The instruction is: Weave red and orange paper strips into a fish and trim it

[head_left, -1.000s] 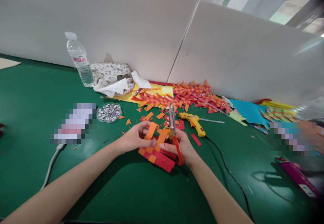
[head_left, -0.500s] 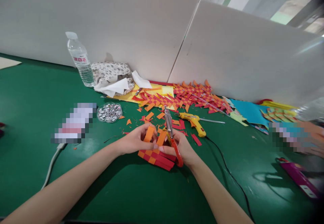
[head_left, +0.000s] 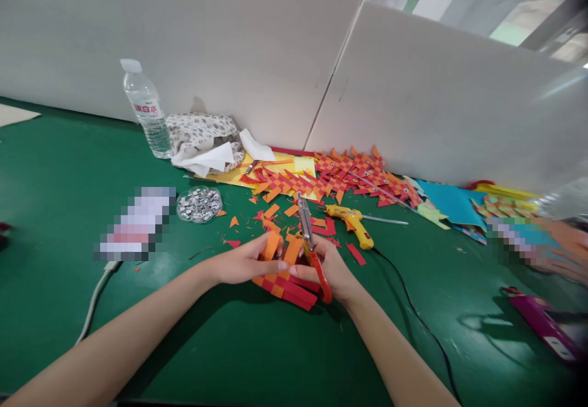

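A woven piece of red and orange paper strips (head_left: 285, 290) is held between both hands above the green table. My left hand (head_left: 247, 261) is closed on its left side, thumb on top. My right hand (head_left: 331, 267) grips the right side, its thumb tip close to the left one. Scissors (head_left: 307, 226) with red handles also sit in my right hand, blades pointing away from me. Loose orange strip ends stand up between the hands. Fingers beneath the weave are hidden.
Paper scraps (head_left: 272, 210) lie beyond my hands, with a yellow glue gun (head_left: 351, 220) to the right. Behind are woven paper fish (head_left: 353, 171). A tray of googly eyes (head_left: 199, 204), phone (head_left: 138, 223) and water bottle (head_left: 147, 113) stand left. Another person's hand (head_left: 567, 251) is at far right.
My left hand has shifted very slightly right and down with the woven paper. The right hand and scissors look almost still.
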`<state>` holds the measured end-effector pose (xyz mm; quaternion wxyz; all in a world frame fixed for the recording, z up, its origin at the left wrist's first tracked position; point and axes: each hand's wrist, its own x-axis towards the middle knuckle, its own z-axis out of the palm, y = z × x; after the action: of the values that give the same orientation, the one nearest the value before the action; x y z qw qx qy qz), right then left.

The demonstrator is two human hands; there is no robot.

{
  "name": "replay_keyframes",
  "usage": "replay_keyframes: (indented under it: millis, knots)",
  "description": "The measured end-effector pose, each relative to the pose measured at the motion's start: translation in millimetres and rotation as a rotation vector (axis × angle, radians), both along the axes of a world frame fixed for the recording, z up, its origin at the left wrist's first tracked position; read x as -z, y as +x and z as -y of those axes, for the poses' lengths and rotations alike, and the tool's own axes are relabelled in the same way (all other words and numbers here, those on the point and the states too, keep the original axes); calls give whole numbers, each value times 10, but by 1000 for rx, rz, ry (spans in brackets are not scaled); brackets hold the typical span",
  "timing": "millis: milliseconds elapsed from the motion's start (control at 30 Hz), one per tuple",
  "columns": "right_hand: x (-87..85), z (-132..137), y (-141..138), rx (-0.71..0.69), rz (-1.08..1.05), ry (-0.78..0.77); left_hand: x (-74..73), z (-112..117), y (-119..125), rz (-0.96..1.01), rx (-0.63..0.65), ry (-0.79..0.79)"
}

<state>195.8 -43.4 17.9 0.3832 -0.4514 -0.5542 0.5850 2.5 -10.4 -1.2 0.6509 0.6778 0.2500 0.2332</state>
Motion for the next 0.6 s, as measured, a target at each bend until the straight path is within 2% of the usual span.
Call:
replay_keyframes:
  millis: [267,600]
  knots:
    - [-14,7,-17,-15,-38,-3,-33,4,13,15,-23,0]
    - [-30,4,-31,-15,-14,-16,22,18,11,13,-14,29]
